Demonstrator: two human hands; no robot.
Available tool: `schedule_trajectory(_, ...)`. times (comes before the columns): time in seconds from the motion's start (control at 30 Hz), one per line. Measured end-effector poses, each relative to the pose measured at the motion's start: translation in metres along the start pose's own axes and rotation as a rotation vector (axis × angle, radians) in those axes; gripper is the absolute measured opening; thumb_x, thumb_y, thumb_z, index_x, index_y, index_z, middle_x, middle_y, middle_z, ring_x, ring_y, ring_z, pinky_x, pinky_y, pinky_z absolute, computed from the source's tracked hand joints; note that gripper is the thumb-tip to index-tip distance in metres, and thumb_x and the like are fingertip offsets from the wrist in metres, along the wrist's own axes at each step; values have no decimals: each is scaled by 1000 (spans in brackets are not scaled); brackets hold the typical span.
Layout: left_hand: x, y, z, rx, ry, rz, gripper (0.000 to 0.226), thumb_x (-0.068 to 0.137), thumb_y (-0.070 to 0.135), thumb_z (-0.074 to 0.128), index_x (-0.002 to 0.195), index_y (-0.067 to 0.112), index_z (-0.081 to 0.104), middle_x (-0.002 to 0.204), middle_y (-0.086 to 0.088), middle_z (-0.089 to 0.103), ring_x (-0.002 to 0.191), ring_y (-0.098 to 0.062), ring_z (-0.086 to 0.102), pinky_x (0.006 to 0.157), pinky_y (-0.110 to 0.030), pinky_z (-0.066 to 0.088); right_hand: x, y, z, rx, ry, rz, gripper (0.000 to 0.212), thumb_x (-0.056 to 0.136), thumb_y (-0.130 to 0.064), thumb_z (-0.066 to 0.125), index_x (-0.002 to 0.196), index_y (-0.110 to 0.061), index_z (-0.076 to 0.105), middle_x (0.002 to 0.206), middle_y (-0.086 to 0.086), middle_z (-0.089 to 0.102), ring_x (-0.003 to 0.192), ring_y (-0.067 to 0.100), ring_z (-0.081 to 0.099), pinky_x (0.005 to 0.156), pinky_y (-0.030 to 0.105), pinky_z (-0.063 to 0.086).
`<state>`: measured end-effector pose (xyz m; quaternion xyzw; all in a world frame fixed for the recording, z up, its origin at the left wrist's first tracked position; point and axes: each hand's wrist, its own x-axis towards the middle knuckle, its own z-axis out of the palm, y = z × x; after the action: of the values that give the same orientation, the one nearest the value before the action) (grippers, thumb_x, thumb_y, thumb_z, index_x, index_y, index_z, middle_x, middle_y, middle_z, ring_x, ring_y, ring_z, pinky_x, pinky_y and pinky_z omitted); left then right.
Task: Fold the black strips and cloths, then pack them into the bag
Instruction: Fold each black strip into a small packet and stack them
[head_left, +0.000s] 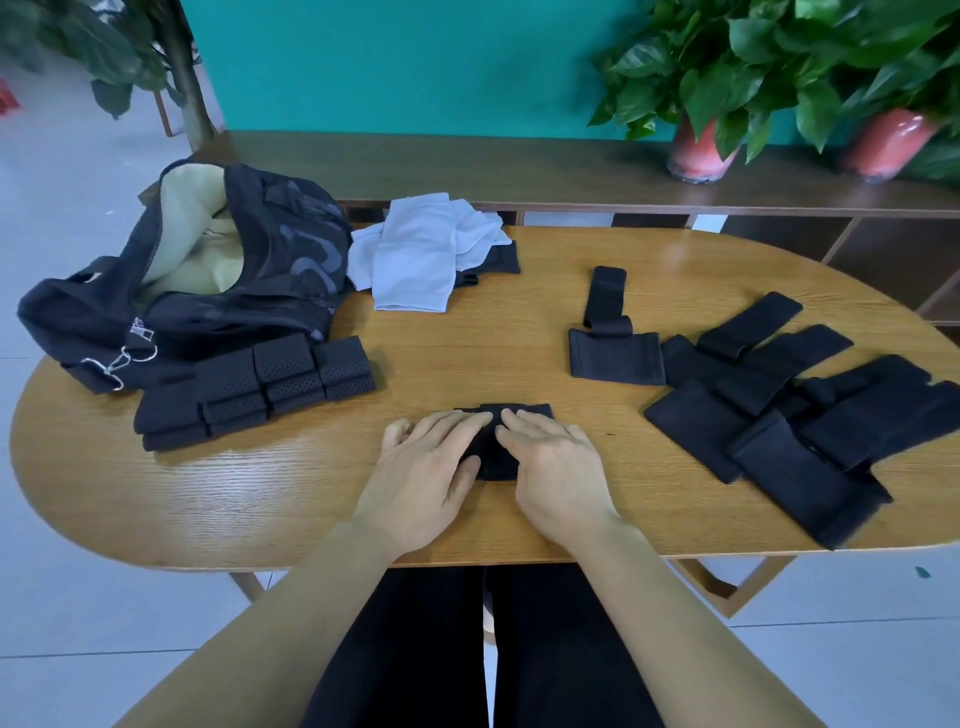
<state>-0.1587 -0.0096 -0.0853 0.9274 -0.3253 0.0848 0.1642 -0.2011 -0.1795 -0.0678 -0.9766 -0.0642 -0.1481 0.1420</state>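
Both hands flat on one black cloth (500, 441) at lower centre of the frame, near the desk (291, 499) front edge. Left hand (431, 467): fingers straight, pressing the cloth's left part, thumb beside its lower edge. Right hand (553, 465): fingers straight, pressing the right part; fingertips of both nearly meet over the middle. Neither hand curls round anything. Cloth looks partly folded, but the hands cover most of it, so can't tell how many layers.

Left of the hands: stack of folded perforated strips (254, 389), in rows, touching the bag (208, 280). Bag sits upper left, mouth open, pale lining showing, metal clips on its near side.

Upper centre: pile of light grey cloths (415, 254) lying over a black piece (506, 258).

Right of centre: one black cloth with a strip (615, 340) lying flat, apart from the rest. Far right: overlapping heap of unfolded black cloths (789, 410), reaching the desk edge.

Back: dark shelf (467, 171) with two potted plants (727, 67) upper right.
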Motion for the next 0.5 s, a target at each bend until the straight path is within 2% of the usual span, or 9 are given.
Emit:
schedule_trajectory(0.1,2,2,-1,-5,25,2,47,99,37,25,136,26,51,141,7,50,132,-11,40,102,-44,31,0,1,-8,77,62,43,40,79,0,54,116,-9,69,119,8,68,119,24,59,101,40,39)
schedule_trajectory(0.17,1,6,-1,-5,25,10,47,100,38,25,134,24,55,144,6,49,135,-12,39,103,-42,27,-3,2,-12,55,91,91,37,81,-7,58,117,-9,68,118,7,68,117,24,60,98,41,43)
schedule_trajectory(0.23,-1,10,0,28,6,31,49,100,39,25,134,23,55,146,5,48,136,-12,40,105,-34,20,-11,4,-10,29,46,117,37,84,-13,66,121,-11,66,123,7,66,122,25,57,97,41,43)
schedule_trajectory(0.3,-4,13,0,85,-8,19,46,99,37,29,132,22,57,143,4,51,134,-11,45,104,-30,17,-17,4,-7,24,-20,131,39,90,-18,64,128,-15,61,134,6,58,131,24,48,102,41,39)
schedule_trajectory(0.4,-7,15,0,123,9,-40,37,95,31,43,125,21,63,134,2,59,127,-12,53,103,-32,19,-16,0,-3,18,-84,120,40,97,-21,55,136,-18,54,146,3,47,140,21,35,108,39,32)
schedule_trajectory(0.5,-19,7,-8,161,17,-112,43,92,32,38,120,20,67,128,2,64,122,-12,58,101,-34,25,-8,-18,2,10,-136,68,41,100,-22,49,140,-18,49,150,3,41,143,20,30,111,37,28)
